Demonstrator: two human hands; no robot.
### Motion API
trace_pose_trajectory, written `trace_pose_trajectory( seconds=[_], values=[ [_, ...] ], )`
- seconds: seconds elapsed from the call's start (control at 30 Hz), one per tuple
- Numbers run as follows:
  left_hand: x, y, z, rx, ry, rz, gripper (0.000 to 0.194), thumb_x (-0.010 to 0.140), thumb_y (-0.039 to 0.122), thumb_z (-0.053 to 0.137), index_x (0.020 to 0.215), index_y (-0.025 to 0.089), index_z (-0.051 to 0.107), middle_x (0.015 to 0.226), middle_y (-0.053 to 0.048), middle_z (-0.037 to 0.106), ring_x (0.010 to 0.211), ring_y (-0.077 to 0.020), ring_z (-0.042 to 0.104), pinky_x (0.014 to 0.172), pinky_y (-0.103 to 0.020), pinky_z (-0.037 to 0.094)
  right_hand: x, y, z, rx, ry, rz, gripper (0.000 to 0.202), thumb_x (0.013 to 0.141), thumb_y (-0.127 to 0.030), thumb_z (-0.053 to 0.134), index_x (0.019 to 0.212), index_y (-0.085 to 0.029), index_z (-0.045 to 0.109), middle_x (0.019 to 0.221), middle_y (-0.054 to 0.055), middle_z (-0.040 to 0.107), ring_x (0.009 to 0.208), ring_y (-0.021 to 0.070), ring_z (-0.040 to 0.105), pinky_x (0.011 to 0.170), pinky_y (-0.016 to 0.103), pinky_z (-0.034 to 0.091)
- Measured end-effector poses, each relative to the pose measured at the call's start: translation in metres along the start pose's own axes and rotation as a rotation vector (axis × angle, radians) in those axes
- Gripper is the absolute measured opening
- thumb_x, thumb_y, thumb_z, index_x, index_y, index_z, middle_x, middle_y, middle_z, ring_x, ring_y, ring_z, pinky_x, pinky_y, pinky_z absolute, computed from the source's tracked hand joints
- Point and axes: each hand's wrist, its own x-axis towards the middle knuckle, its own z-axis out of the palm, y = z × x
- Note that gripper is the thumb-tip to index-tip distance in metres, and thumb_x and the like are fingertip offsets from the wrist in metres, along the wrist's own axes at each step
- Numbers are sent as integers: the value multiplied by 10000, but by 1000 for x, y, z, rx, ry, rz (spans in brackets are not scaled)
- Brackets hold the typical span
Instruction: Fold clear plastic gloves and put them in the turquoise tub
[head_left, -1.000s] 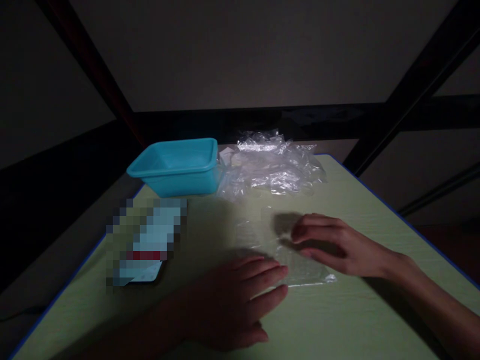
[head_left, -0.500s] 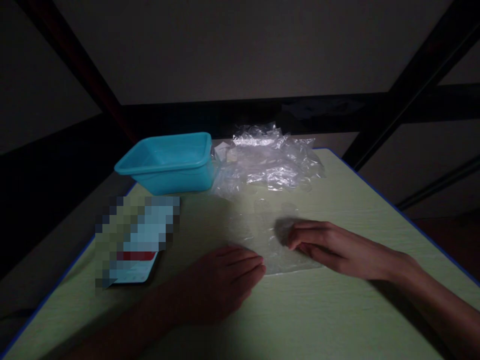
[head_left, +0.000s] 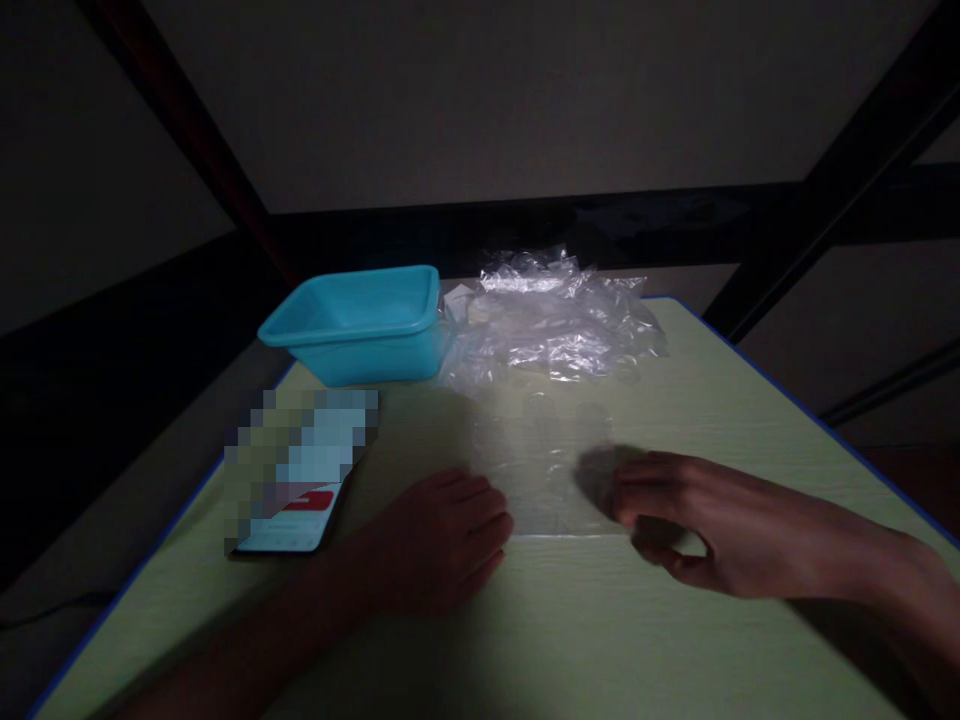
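A clear, thin plastic bag [head_left: 555, 505] lies flattened on the table, with rounded outlines at its far end. My left hand [head_left: 450, 540] rests palm down at its near left corner, fingers side by side, gently bent and lying on it. On the other side, my right hand [head_left: 667, 510] is at the bag's right edge, its fingers bent down and its thumb apart from them. I see nothing held between them. Whether the right fingertips touch the plastic, I cannot make out.
A turquoise plastic basin [head_left: 367, 350] stands at the back left. Beside it lies a heap of crumpled clear plastic bags [head_left: 562, 320]. A phone [head_left: 300, 525] with a lit, partly pixelated screen lies at the left. The light green table [head_left: 570, 640] has a blue edge.
My right hand has moved right across the bag to its edge, and its thumb has come away from the fingers. My left hand has shifted slightly left, its fingers bending more. The view has shifted a little.
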Motion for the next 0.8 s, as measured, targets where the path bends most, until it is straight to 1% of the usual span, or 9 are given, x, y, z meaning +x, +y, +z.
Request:
trace_pose_trajectory(
  seconds=[0.1, 0.27, 0.47, 0.57, 0.8],
  values=[
    [0, 1, 0, -4, -18, -15, 152, 880, 207, 414, 863, 162, 558, 864, -65, 634, 781, -179, 567, 753, -327, 459, 2, -1, 0, -81, -68, 33, 161, 687, -37, 519, 725, -192, 540, 766, 11, 566, 749, 184, 539, 679, 339, 433],
    [2, 1, 0, -20, 18, -22, 170, 887, 201, 385, 878, 156, 548, 862, -64, 627, 761, -184, 556, 731, -329, 451, 4, -5, 0, -70, -71, 21, 213, 668, 1, 469, 749, -185, 531, 780, 30, 568, 752, 198, 538, 683, 362, 436],
    [3, 1, 0, -53, 28, -35, 139, 866, 205, 424, 911, 148, 543, 898, -75, 620, 774, -194, 547, 722, -328, 445, 6, -4, 2, -87, -45, -31, 305, 656, 36, 419, 846, -169, 542, 864, 67, 589, 847, 224, 549, 771, 401, 446],
    [4, 2, 0, -51, 38, -52, 123, 860, 200, 438, 896, 149, 543, 879, -70, 617, 771, -192, 545, 720, -322, 442, 6, -2, 3, -78, -56, -14, 326, 637, 47, 413, 850, -167, 536, 861, 62, 583, 824, 215, 550, 727, 375, 453],
    [4, 3, 3, -39, 43, -64, 110, 860, 192, 444, 845, 152, 546, 837, -60, 610, 743, -187, 538, 697, -315, 442, 9, 4, 1, -38, -46, 21, 267, 667, 44, 428, 780, -179, 521, 818, 37, 560, 760, 187, 544, 655, 331, 439]
  ],
)
